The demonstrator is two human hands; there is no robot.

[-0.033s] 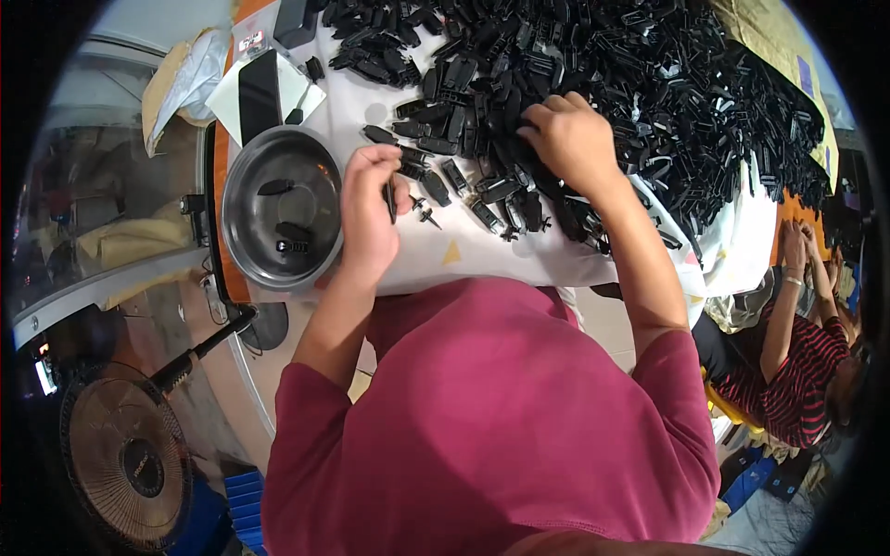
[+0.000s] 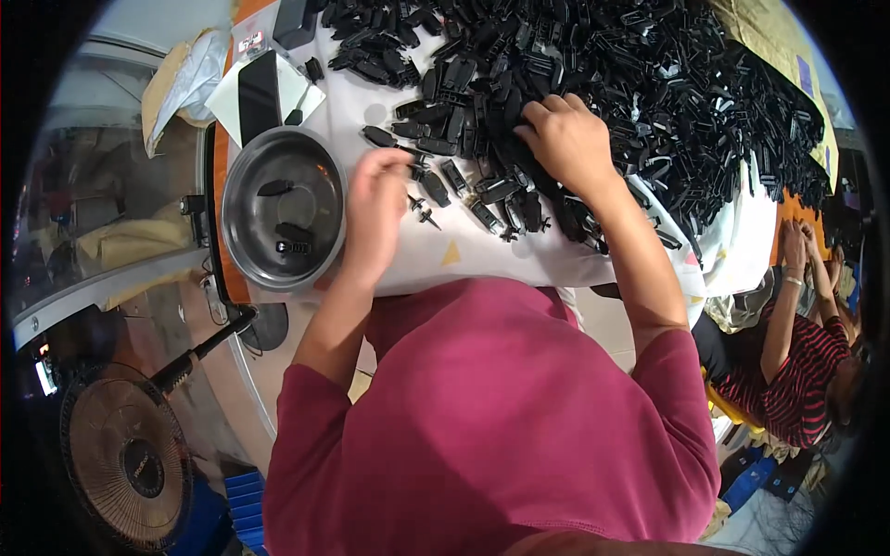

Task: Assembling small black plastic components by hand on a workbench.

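Observation:
Beside the steel bowl (image 2: 234, 236), my left hand (image 2: 375, 208) hangs over the white cloth, its fingers smeared by motion. Whether it holds anything cannot be made out. Two or so black plastic parts (image 2: 293, 238) lie in the bowl. My right hand (image 2: 567, 141) rests on the near edge of a big heap of black plastic parts (image 2: 630, 93), fingers bent down among them; what they grip is hidden. Between my hands, loose black parts (image 2: 434, 187) lie on the cloth. A small pointed metal piece (image 2: 426, 213) stands out near my left hand.
Left of the heap, a dark phone-like slab (image 2: 259, 97) lies on white paper by the bowl. A dark box (image 2: 295, 23) sits at the far left. A standing fan (image 2: 130, 459) is at lower left. Another person's hands (image 2: 797, 243) are at the table's right end.
My left hand has turned, its fingers swinging up, and the dark part seen in its fingers before no longer shows. My right hand has shifted very slightly left.

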